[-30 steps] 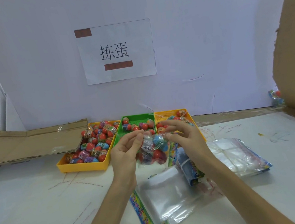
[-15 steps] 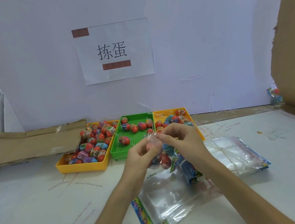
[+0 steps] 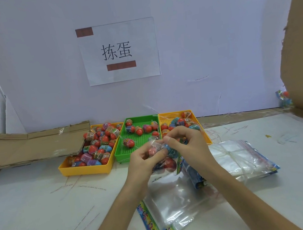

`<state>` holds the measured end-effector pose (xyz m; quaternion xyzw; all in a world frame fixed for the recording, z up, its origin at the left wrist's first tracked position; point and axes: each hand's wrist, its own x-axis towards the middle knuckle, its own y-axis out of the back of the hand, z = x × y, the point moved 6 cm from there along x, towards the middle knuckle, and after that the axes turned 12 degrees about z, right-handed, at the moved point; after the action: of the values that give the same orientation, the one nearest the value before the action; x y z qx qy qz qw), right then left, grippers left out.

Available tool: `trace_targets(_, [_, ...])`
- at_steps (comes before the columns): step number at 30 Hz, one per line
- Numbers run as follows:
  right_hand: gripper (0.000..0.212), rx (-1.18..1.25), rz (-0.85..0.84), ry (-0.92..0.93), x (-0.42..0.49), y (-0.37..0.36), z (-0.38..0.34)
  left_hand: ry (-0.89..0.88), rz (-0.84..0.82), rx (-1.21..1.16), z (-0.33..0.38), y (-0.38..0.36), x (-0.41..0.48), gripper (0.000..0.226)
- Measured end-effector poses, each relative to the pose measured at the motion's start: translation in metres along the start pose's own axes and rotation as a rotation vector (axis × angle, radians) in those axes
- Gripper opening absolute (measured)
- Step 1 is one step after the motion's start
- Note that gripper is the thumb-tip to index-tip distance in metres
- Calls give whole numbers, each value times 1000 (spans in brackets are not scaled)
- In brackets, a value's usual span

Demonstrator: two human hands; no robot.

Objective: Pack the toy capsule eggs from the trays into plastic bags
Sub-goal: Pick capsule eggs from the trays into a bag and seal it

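Toward the counter's (image 3: 43, 208) near edge lie flat empty bags (image 3: 175, 205). Above them, mid-counter, the left hand (image 3: 145, 160) and right hand (image 3: 188, 146) each keep a grip pinching the mouth of the filled bag (image 3: 154, 140), with eggs (image 3: 170, 164) hanging below. I'd press along the seal evenly, keeping the eggs clear of it. Stocked trays (image 3: 122, 157) sit at the far edge.
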<state>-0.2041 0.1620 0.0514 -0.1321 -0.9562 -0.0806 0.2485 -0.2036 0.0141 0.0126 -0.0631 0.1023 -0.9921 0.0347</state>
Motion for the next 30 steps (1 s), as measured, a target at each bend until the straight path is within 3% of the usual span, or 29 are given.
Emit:
trace_targets(9, [16,-35,-2,10,1,2,1,17,-56,22,4,-4,-5,44])
trace_targets(12, [15,-18,-9,-3,3,4,0,80,21,-14,3,-2,-4,41])
trace_targets(15, [7,59,-39,-57,4,4,0,66,110,-42,3,5,0,18])
trace_targets(20, [12,73,-72,-125,6,4,6,13,184,-77,6,15,5,21])
trace_targets(30, [17,-1,54,-65,6,7,7,-99,293,-134,11,19,6,21])
